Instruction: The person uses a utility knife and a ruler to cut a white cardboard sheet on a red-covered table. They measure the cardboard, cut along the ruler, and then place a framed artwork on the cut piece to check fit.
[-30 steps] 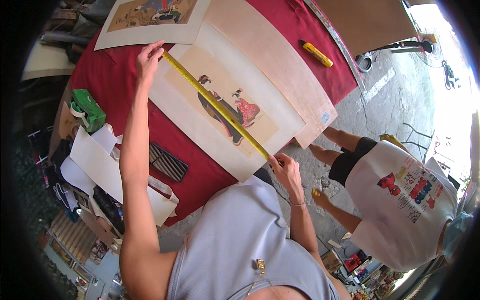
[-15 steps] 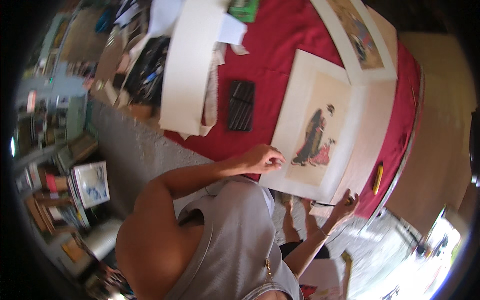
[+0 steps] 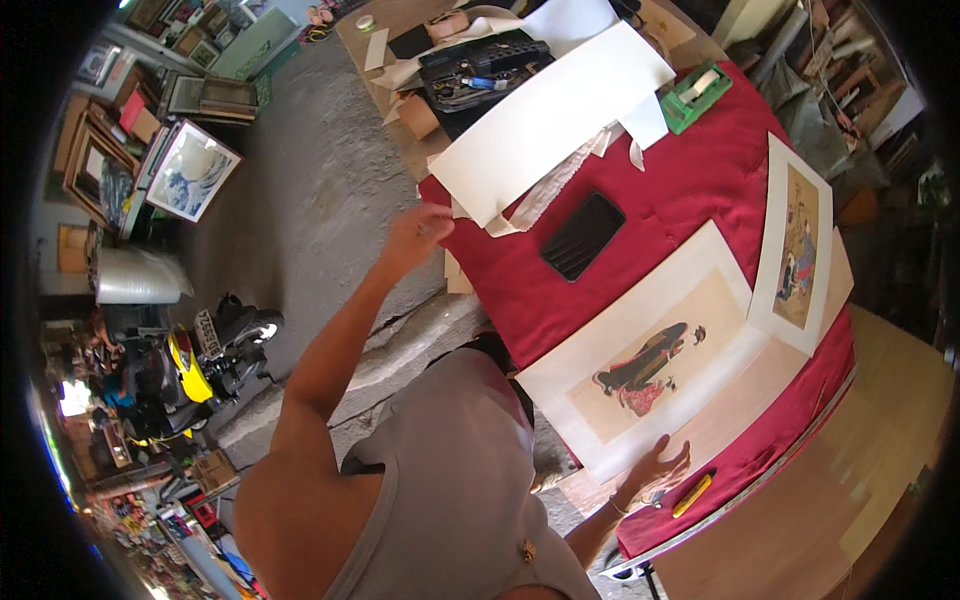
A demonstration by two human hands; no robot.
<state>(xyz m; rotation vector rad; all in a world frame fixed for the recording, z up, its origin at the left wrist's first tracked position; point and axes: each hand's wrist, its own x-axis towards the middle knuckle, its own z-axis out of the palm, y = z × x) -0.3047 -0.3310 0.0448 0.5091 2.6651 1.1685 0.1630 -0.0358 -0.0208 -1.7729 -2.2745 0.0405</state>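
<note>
My left hand [image 3: 415, 237] is out over the near left corner of the red cloth [image 3: 480, 270], beside the end of a long white board [image 3: 560, 115]. Its fingers are loosely bent, with nothing visible in them. My right hand [image 3: 655, 468] is open, fingers apart, by the lower right edge of a matted print [image 3: 640, 370] of robed figures. That print lies on a pale pinkish board [image 3: 735, 400]. A second matted print [image 3: 797, 245] overlaps its far corner. A yellow cutter [image 3: 692, 495] lies just right of my right hand.
A black tray-like case [image 3: 583, 236] sits mid-cloth. Behind it stand a green tape dispenser [image 3: 697, 98] and a black toolbox [image 3: 480, 75] of tools. Wooden boards [image 3: 830, 470] lie right of the table. A framed wave picture [image 3: 194, 170] and a motorcycle [image 3: 215, 360] are at left.
The view has turned, swinging the table to the right. My left hand has moved from the print's near edge to the cloth's left corner. My right hand's fingers have spread.
</note>
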